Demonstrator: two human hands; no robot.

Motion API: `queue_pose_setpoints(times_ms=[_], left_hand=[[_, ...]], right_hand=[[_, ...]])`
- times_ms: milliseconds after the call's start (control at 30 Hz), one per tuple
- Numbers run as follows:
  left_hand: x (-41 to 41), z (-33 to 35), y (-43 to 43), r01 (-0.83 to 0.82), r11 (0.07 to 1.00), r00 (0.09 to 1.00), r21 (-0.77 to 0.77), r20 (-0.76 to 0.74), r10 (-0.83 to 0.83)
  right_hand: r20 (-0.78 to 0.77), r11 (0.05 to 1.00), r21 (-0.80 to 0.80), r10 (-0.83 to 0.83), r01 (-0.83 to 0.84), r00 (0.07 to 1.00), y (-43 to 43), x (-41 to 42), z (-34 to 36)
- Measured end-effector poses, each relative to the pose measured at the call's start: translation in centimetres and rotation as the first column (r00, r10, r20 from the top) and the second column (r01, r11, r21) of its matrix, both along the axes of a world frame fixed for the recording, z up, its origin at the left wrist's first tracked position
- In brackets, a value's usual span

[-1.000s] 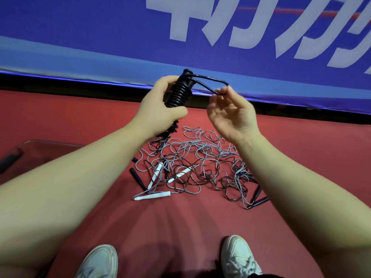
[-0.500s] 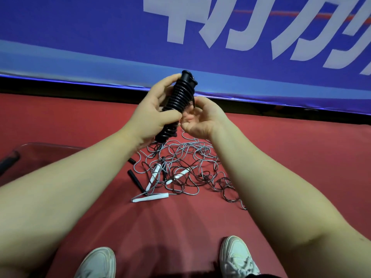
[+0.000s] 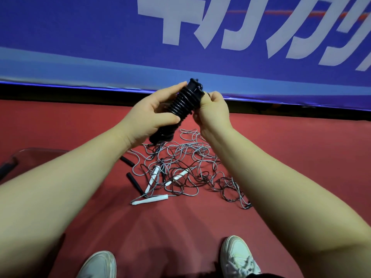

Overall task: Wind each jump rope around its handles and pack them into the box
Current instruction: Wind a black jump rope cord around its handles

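The left hand [image 3: 152, 115] curls around a black jump rope wound on its handles [image 3: 181, 106], held above the tangled grey and black ropes [image 3: 186, 169] on the red floor [image 3: 291, 157]; the right hand [image 3: 213, 111] pinches its top end. If that end slips untucked, the coils could spring loose

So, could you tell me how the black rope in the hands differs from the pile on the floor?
The black rope is wound tightly around its handles; the pile of ropes is loose and tangled. The left hand and right hand hold the black rope up; the pile lies on the red floor. Both are jump ropes.
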State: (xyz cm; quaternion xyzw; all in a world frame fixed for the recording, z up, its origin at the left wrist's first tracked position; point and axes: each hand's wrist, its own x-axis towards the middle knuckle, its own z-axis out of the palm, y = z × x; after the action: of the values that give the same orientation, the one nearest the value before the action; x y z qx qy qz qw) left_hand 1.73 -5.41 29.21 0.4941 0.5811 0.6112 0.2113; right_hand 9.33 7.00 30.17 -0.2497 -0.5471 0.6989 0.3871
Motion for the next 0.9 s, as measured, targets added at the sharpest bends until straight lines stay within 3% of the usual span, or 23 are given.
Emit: queue_pose_setpoints(times_ms=[133, 267, 367, 433, 500, 633, 800, 900], left_hand=[[0.0, 0.4, -0.2, -0.204, 0.974, 0.922, -0.099, -0.353, 0.158], [1.3, 1.3, 0.2, -0.409, 0.913, 0.799, 0.007, -0.481, 0.362], [1.0, 1.6, 0.3, -0.369, 0.929, 0.869, 0.033, -0.341, 0.358], [0.4, 1.4, 0.2, -0.311, 0.947, 0.931, 0.076, -0.175, 0.32], [0.1, 1.0, 0.1, -0.292, 0.951, 0.952, 0.103, -0.066, 0.3], [0.0, 0.9, 0.3, -0.286, 0.953, 0.958, 0.1, 0.035, 0.284], [-0.1, 0.6, 0.4, -0.272, 0.958, 0.962, 0.09, 0.05, 0.268], [0.2, 0.5, 0.7, -0.243, 0.966, 0.969, 0.091, 0.075, 0.237]], right_hand=[[0.008, 0.997, 0.061, -0.057, 0.056, 0.998, 0.0, -0.4, 0.2], [0.03, 1.0, -0.01, 0.022, -0.022, 0.999, -0.1, -0.4, 0.9], [-0.057, 0.957, -0.202, 0.201, -0.209, 0.978, 0.0, 0.0, 2.3], [-0.198, 0.831, -0.395, 0.339, -0.391, 0.92, 0.5, 0.5, 3.1], [-0.356, 0.717, -0.481, 0.366, -0.505, 0.86, 1.1, 0.8, 3.1], [-0.585, 0.65, -0.465, 0.283, -0.601, 0.76, 0.9, 1.0, 2.7], [-0.667, 0.666, -0.348, 0.318, -0.66, 0.673, 0.1, 1.5, 2.8], [-0.733, 0.619, -0.306, 0.331, -0.723, 0.594, 0.3, 1.6, 2.4]])
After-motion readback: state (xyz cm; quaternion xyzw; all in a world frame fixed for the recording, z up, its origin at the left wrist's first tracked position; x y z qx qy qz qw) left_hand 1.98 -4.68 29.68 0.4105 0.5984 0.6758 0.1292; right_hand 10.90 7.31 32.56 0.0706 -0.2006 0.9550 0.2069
